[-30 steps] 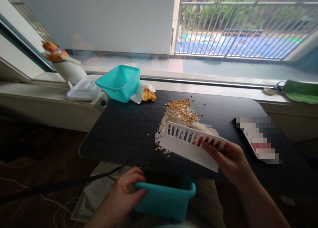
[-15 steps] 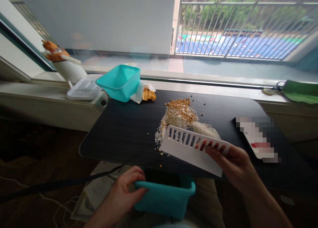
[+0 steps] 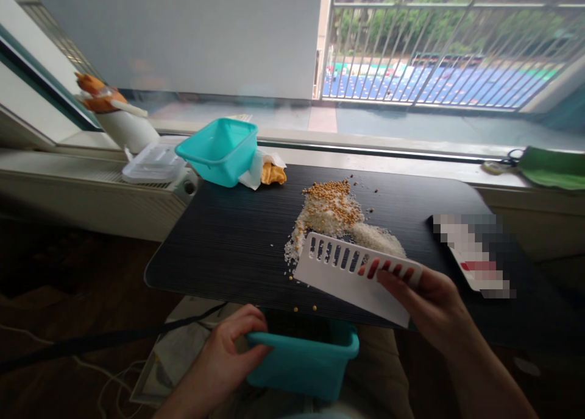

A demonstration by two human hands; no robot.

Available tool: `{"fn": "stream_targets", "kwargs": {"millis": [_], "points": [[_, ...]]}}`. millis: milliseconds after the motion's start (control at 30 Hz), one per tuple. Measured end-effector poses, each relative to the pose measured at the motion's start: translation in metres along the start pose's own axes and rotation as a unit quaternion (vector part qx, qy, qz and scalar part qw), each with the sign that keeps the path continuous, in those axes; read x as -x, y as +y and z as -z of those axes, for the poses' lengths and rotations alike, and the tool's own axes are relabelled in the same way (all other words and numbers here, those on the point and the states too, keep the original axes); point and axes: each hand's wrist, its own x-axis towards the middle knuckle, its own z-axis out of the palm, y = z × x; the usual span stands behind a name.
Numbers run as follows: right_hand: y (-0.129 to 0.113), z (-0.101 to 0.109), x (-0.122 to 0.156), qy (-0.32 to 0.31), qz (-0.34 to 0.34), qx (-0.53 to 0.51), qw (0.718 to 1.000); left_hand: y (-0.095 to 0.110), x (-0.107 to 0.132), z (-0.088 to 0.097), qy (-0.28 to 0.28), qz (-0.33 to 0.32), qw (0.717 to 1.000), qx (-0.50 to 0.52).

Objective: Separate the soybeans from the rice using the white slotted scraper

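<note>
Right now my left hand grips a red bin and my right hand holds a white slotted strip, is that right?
Not quite: the head view shows the bin is teal, not red. Your left hand does grip it, and your right hand holds the white slotted strip.

Smooth plastic tub [image 3: 301, 367], matt wood-grained tabletop [image 3: 219, 242]

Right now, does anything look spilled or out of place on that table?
Yes: white grains and tan beans lie loose in heaps on the dark tabletop rather than in a container, so they look spilled. Two stray beans sit near the front edge, close to the lower teal bin.
</note>
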Motion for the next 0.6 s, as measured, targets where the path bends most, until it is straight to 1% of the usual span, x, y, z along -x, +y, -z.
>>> {"fn": "stream_targets", "kwargs": {"millis": [167,300,400,500,600], "points": [[0.006,0.005,0.005,0.007,-0.002,0.009,1.000,0.000,0.001,-0.001,-0.002,-0.008,1.000,0.005],[0.015,0.015,0.016,0.031,0.001,0.023,0.999,-0.003,0.001,-0.002,-0.006,-0.014,1.000,0.013],[0.021,0.020,0.027,0.021,-0.008,0.030,0.999,-0.003,0.001,-0.002,-0.009,-0.019,1.000,0.012],[0.023,0.018,0.031,0.021,-0.007,0.037,0.999,-0.002,0.001,-0.001,-0.007,-0.016,1.000,0.006],[0.019,0.007,0.024,0.034,0.017,0.029,0.999,-0.001,0.001,-0.001,0.000,-0.004,1.000,0.002]]}}
